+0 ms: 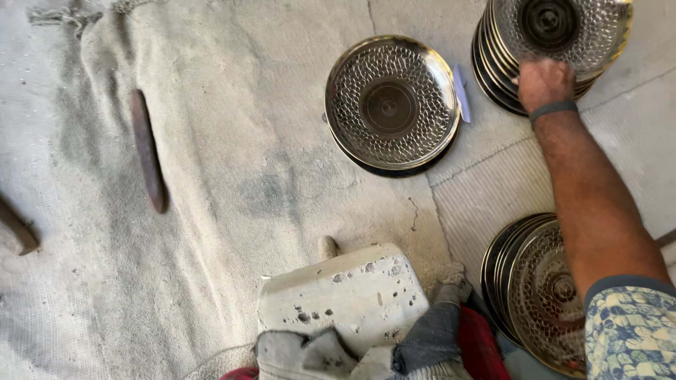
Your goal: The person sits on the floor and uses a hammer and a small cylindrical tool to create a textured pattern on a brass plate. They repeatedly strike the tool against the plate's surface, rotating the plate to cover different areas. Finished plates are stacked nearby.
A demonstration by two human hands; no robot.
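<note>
My right hand (544, 83) reaches forward to the far right and grips the near rim of the top hammered metal plate (556, 28) of a tall stack (496, 74). A dark band sits on that wrist. A short stack of the same round hammered plates (391, 104) lies on the floor left of it, apart from the hand. Another stack of plates (539, 292) stands near me at the right, partly hidden under my forearm. My left hand is out of view.
Coarse grey sacking (176, 211) covers the floor. A long dark flat tool (148, 151) lies at the left, another dark piece (17, 229) at the left edge. A pitted pale stone block (341, 295) with dark and red cloth (436, 338) sits at the bottom centre.
</note>
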